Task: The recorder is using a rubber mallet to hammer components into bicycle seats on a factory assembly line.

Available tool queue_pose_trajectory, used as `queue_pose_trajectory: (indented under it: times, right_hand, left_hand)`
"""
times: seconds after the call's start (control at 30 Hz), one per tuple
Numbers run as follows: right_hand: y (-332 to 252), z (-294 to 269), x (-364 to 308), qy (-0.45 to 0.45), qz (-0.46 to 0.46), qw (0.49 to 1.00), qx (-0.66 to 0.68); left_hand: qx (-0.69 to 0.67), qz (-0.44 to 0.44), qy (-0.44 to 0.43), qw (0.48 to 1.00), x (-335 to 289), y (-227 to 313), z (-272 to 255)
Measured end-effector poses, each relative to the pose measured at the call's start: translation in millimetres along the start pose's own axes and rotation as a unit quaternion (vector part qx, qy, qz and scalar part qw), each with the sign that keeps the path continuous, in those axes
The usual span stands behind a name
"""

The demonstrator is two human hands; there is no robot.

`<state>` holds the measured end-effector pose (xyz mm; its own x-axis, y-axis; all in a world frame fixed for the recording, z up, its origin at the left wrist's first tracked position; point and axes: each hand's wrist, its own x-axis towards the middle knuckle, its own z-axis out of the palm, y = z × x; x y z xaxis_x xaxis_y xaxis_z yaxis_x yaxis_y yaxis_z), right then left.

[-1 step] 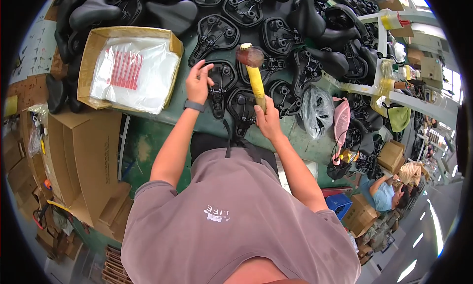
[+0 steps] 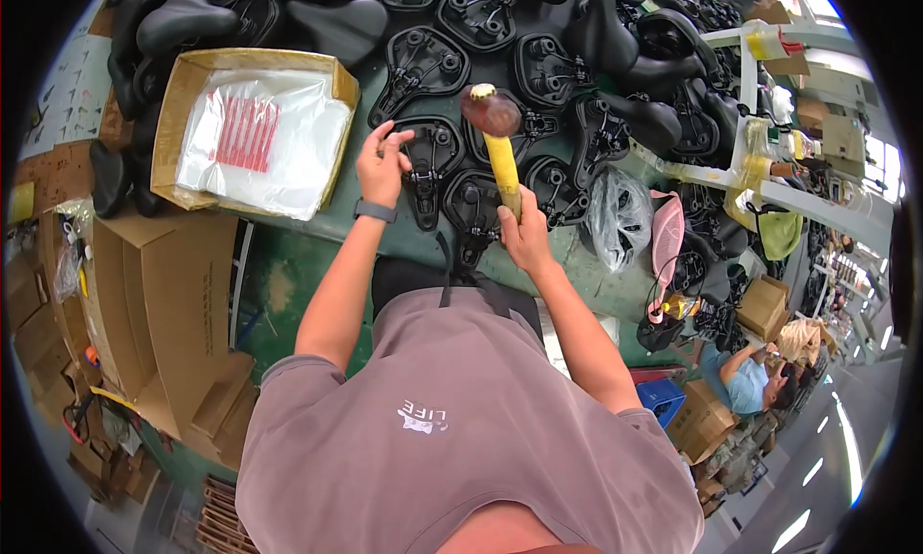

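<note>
My right hand is wrapped round the lower handle of a mallet. The mallet has a yellow-wrapped handle and a dark reddish-brown head, raised over the saddles. My left hand has its fingers apart and slightly curled, with nothing seen in them. Its fingertips are at the left edge of an upturned black bicycle saddle; whether they touch it I cannot tell. Another upturned saddle lies nearest to me, between my hands. The mallet head partly hides a saddle behind it.
Several more black saddles cover the green worktable. An open carton lined with clear plastic stands at the left. To the right are a clear plastic bag and a pink strap. Farther right, a person in blue is at work.
My left hand has shifted very slightly left. The mallet and my right hand are almost unchanged.
</note>
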<state>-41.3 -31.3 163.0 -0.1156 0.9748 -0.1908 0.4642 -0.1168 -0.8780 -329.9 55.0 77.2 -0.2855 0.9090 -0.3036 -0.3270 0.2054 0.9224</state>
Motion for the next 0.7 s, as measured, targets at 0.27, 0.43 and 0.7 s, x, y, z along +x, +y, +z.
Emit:
queue_pose_trajectory:
  times: [0.27,0.43,0.7]
  right_hand:
    - [-10.9,-12.6,6.8,-0.017,-0.085,0.995,-0.047]
    - [13.5,1.6,-3.7,-0.002,0.055,0.997,0.045]
    - [35.3,6.9,-17.5,0.011,0.110,0.992,0.058]
  left_hand:
    - [0.205,0.034,-0.027,0.978,-18.4,-15.0,5.2]
    - [0.298,0.038,0.007,0.954,21.5,-54.2,43.6]
    - [0.281,-0.011,-0.009,0.960,21.0,-62.6,45.9]
